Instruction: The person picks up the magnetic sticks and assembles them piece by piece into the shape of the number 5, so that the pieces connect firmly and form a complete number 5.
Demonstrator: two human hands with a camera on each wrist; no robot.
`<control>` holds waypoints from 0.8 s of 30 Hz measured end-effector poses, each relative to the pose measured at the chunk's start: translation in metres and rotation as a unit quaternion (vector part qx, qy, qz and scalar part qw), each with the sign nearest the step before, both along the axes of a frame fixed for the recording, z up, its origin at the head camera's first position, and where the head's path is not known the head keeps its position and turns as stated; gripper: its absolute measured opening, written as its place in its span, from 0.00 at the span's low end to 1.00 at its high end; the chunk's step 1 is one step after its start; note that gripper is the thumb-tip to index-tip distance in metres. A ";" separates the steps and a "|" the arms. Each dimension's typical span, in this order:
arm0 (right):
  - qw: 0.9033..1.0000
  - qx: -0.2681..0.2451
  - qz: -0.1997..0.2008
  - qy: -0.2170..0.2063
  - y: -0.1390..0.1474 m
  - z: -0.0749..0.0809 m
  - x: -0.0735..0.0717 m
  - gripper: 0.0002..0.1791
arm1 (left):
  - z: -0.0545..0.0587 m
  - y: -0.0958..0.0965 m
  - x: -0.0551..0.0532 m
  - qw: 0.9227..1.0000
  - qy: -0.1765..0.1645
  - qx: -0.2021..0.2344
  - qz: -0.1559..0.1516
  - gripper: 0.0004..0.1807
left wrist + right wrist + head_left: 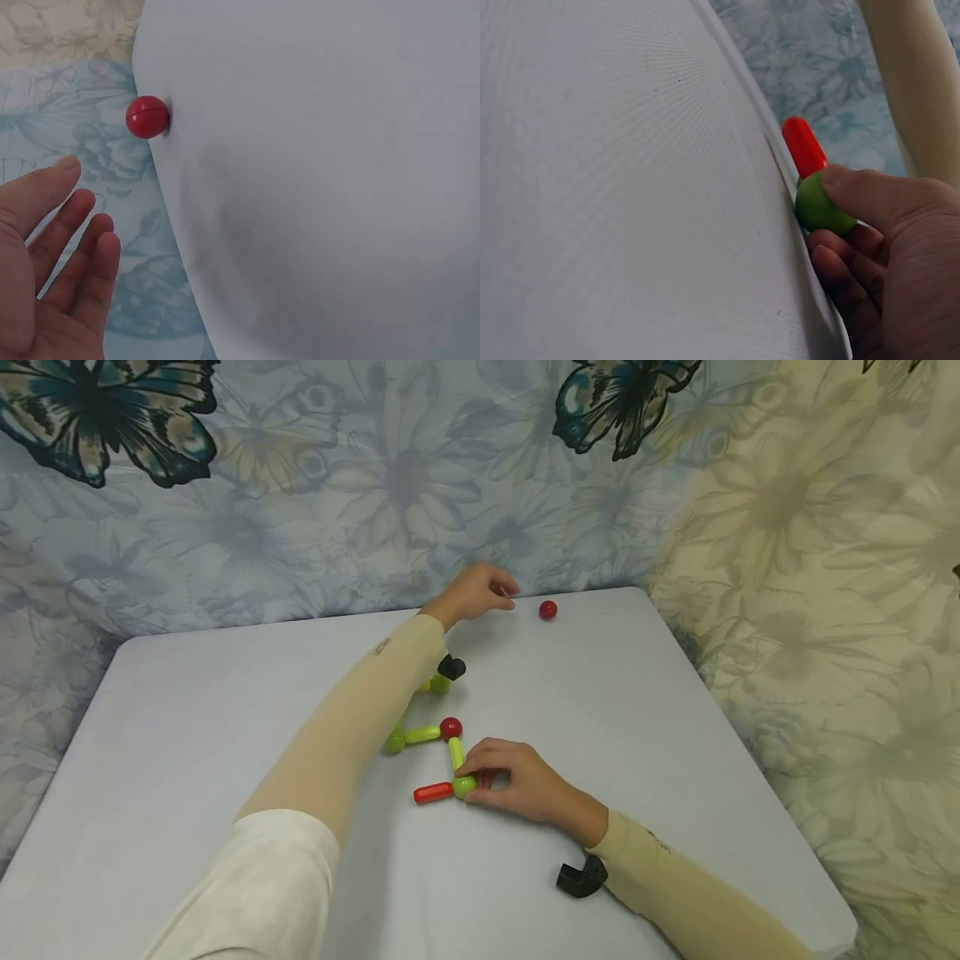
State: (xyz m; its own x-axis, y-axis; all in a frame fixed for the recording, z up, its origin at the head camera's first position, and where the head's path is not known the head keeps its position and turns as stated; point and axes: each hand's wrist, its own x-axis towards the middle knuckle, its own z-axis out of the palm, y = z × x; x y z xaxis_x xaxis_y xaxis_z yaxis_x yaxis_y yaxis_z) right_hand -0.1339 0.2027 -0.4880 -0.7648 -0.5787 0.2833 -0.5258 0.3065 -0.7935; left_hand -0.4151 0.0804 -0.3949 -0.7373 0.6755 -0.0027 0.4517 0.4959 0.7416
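Observation:
At the far edge of the table, my left hand reaches with loosely bent fingers and nothing held. A loose red ball lies just beyond its fingertips; the left wrist view also shows this ball apart from the hand. My right hand pinches a green ball with thumb and fingers. From that ball a red rod sticks out to the left, and a yellow-green rod leads up to another red ball. A bit of red shows between the right fingers.
A second yellow-green rod joins that red ball to a green ball, partly behind my left forearm. More green pieces peek out beside the forearm, which hides the rest. Patterned cloth hangs behind the white table.

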 end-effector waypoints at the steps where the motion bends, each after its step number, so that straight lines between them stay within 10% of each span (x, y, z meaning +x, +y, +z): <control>1: 1.000 0.000 0.002 0.000 0.000 0.000 0.000 0.17 | -0.003 0.004 -0.003 1.000 -0.003 0.000 0.001 0.20; 19: 0.999 -0.020 0.026 -0.001 0.002 0.000 -0.001 0.15 | -0.044 0.072 -0.022 0.998 -0.016 -0.012 0.053 0.24; 24: 1.000 -0.015 0.021 -0.009 0.006 0.000 -0.001 0.15 | -0.048 0.085 -0.021 0.999 0.011 -0.024 0.024 0.20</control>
